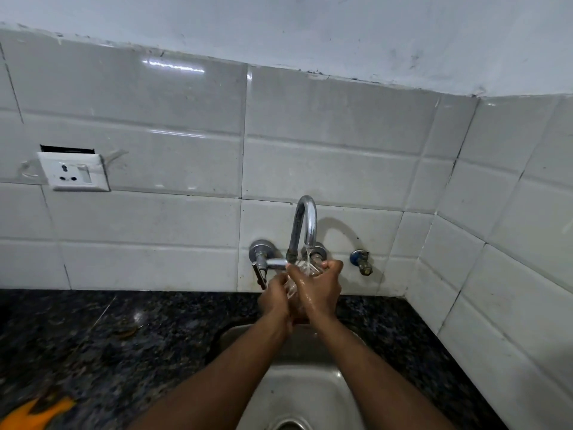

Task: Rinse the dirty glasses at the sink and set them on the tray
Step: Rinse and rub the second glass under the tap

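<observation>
Item: clear glass, one, held directly under the spout of a chrome gooseneck faucet, at 6 o'clock from the middle of the view and above the far edge of the sink. A thin water stream falls from the spout into the glass mouth. Right hand: wet, fingers curled round the upper part of the glass from the 3 o'clock side, a closed holding grip. Left hand: fingers curled against the lower part of the glass from the 9 o'clock side, also gripping it; the two hands touch each other. Much of the glass is hidden behind them. Stainless steel sink: at 6 o'clock below the hands, with its drain at the bottom edge. Lever handle: wall-mounted, at 9 o'clock of the faucet base. Blue-capped angle valve: at 3 o'clock of the faucet base. Black speckled granite counter: surrounds the sink, with a blurred orange object at 7 o'clock. White wall socket: at 9 o'clock, on the grey-white wall tiles.
</observation>
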A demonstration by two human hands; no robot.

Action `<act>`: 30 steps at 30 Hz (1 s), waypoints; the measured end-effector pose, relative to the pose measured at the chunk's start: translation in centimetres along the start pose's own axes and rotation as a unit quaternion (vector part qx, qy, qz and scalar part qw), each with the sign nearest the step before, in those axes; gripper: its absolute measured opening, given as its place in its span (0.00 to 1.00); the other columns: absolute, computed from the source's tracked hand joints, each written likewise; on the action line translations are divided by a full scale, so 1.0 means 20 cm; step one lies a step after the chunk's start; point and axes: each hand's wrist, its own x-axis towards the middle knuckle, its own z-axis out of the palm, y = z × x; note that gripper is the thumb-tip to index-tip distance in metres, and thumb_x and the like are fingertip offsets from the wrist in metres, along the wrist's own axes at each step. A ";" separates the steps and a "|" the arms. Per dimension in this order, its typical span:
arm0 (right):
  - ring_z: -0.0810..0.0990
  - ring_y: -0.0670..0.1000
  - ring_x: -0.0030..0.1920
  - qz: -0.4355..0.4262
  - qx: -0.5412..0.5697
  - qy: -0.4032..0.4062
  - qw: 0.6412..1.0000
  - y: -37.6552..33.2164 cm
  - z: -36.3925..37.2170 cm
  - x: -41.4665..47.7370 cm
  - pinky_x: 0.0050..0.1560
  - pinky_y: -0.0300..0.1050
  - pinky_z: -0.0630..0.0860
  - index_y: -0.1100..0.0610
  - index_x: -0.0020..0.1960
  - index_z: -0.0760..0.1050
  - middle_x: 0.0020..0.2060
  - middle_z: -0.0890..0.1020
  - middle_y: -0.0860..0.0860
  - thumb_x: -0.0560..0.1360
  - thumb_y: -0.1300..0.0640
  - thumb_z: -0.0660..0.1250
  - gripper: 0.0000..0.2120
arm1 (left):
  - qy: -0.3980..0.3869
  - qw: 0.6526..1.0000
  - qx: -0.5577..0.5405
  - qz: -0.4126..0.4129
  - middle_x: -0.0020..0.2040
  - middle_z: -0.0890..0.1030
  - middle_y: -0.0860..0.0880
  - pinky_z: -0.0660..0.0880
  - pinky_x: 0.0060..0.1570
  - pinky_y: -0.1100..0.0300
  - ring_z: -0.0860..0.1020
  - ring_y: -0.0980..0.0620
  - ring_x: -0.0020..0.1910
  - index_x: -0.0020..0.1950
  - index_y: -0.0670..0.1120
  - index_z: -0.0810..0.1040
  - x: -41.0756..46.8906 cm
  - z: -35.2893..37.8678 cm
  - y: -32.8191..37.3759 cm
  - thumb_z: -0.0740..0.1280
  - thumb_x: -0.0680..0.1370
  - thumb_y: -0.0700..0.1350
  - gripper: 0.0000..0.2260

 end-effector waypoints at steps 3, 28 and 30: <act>0.83 0.53 0.38 0.155 0.119 -0.103 0.975 -0.03 -0.04 0.06 0.35 0.41 0.76 0.59 0.56 0.74 0.43 0.84 0.56 0.64 0.53 0.78 0.25 | 0.110 0.912 0.253 0.304 0.47 0.85 0.47 0.79 0.46 0.55 0.82 0.50 0.44 0.49 0.44 0.82 0.04 -0.06 0.03 0.68 0.78 0.53 0.13; 0.79 0.54 0.58 -0.304 -0.526 -0.246 0.756 -0.04 -0.11 0.08 0.60 0.52 0.76 0.51 0.70 0.67 0.59 0.80 0.51 0.67 0.50 0.76 0.35 | 0.079 0.840 0.483 0.234 0.48 0.84 0.46 0.82 0.47 0.52 0.83 0.49 0.43 0.62 0.45 0.77 0.12 -0.06 0.19 0.61 0.78 0.56 0.20; 0.79 0.55 0.58 -0.347 -0.527 -0.203 0.749 0.01 -0.10 0.06 0.60 0.52 0.76 0.53 0.70 0.66 0.60 0.80 0.52 0.68 0.50 0.75 0.34 | 0.105 0.833 0.512 0.182 0.51 0.83 0.45 0.80 0.45 0.55 0.82 0.48 0.44 0.67 0.43 0.75 0.14 -0.05 0.21 0.59 0.76 0.59 0.26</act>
